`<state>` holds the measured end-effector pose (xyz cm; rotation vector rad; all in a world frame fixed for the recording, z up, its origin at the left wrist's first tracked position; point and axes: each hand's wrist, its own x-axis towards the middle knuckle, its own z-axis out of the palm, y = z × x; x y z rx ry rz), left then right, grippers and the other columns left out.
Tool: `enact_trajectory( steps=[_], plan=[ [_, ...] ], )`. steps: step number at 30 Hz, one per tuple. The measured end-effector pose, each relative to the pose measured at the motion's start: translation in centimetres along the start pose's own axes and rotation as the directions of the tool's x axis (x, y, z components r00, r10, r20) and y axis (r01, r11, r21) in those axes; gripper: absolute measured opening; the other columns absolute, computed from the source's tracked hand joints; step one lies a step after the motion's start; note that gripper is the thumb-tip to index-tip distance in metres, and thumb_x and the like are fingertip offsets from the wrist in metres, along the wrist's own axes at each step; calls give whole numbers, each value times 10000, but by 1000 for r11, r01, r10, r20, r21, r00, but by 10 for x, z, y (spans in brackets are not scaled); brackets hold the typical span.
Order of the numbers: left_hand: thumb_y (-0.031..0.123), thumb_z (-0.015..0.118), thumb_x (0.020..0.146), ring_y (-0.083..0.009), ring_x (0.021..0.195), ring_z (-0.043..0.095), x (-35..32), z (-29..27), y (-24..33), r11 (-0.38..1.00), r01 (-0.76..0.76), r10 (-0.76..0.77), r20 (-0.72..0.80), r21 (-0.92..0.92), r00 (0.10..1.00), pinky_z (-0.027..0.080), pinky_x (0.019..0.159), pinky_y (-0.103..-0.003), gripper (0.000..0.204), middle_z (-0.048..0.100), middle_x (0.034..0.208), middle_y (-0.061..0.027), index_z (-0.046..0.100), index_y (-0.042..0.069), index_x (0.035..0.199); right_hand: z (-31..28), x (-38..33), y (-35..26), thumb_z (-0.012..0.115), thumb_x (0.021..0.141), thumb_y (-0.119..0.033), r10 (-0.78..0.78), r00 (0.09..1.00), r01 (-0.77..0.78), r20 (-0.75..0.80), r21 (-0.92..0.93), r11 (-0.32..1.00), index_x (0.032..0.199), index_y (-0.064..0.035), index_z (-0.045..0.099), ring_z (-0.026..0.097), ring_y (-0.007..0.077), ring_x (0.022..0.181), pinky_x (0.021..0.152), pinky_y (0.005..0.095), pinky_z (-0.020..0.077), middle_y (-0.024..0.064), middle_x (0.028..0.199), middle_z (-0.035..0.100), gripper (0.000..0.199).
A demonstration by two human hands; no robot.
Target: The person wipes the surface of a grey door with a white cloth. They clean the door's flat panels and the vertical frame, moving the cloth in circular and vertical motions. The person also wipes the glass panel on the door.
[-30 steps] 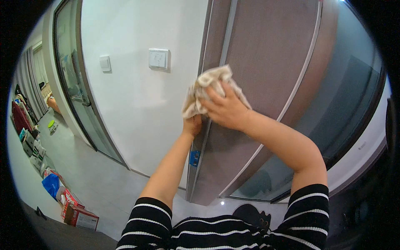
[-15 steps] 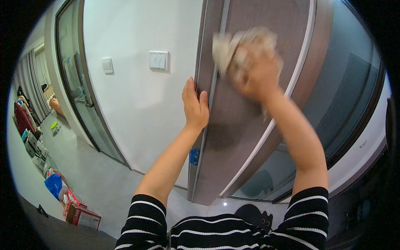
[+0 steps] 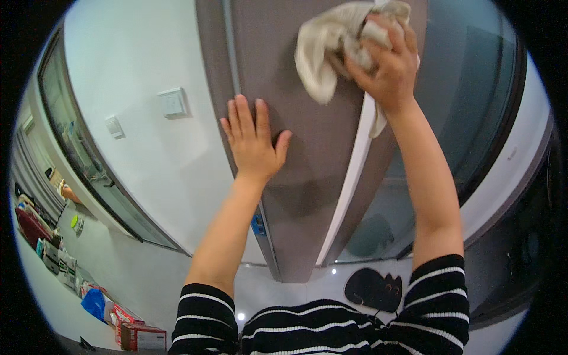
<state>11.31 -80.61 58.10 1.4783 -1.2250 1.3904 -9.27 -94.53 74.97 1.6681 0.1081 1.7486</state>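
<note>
A cream cloth [image 3: 313,50] is bunched under my right hand [image 3: 387,68], whose fingers are bent round it. The cloth lies against the upper part of a brown door frame panel [image 3: 307,177], with one end hanging by its white edge strip [image 3: 358,154]. My left hand [image 3: 251,139] rests flat on the panel's left side, fingers stretched and thumb apart, holding nothing. Below that hand, a small blue piece [image 3: 258,225] sits on the panel's left edge, partly behind my forearm.
Two wall switches [image 3: 173,103] are on the white wall at left. A glass door [image 3: 74,142] stands beyond them. Boxes [image 3: 142,337] and bags line the lower left. Dark glass [image 3: 467,100] is at right. A black mat [image 3: 373,290] lies on the floor.
My right hand has moved up and slightly right with the cloth. My left hand has shifted from the panel's edge onto its face, fingers spreading. The view has turned to the right.
</note>
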Motion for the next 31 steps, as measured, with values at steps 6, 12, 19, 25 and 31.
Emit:
enact_trajectory(
  steps=[6, 12, 19, 25, 31],
  plan=[
    [439, 503, 924, -451, 1417, 171, 1, 4, 5, 998, -35, 35, 6, 49, 999, 114, 1132, -550, 738, 154, 1544, -267, 255, 32, 1487, -10, -160, -102, 646, 790, -463, 186, 982, -187, 22, 44, 981, 1007, -221, 697, 495, 408, 1158, 890, 505, 379, 59, 1189, 628, 329],
    [426, 481, 942, -445, 1420, 168, 3, 2, 3, 995, -66, 69, -32, 69, 997, 110, 1134, -539, 722, 152, 1543, -270, 242, 23, 1490, -96, -311, -212, 675, 659, -293, 56, 877, -227, 477, 309, 923, 998, -193, 701, 493, 282, 1146, 911, 572, 427, -53, 1148, 553, 354],
    [424, 476, 943, -458, 1410, 184, 6, 1, 7, 993, -81, 84, -27, 82, 996, 139, 1125, -549, 714, 163, 1530, -293, 257, 8, 1480, -29, -147, -88, 675, 734, -328, 25, 995, -29, 94, 44, 999, 1043, -272, 659, 491, 326, 1219, 808, 496, 447, -27, 1236, 578, 314],
    [447, 501, 917, -462, 1406, 186, -3, 6, -1, 998, -54, 52, 79, 13, 996, 119, 1125, -570, 738, 176, 1526, -287, 271, 22, 1475, 6, -17, -62, 725, 635, -345, 86, 992, -85, 88, -17, 996, 894, -218, 726, 408, 302, 1245, 873, 525, 383, -14, 1273, 526, 289],
    [492, 603, 852, -397, 1417, 225, -31, 10, -49, 873, -323, 306, 105, 364, 946, 127, 1150, -538, 740, 186, 1574, -134, 331, 197, 1474, 13, -130, -153, 624, 795, -408, -77, 968, -14, 240, 356, 934, 1217, -164, 628, 327, 289, 1374, 1028, 669, 274, 14, 1394, 460, 488]
  ],
)
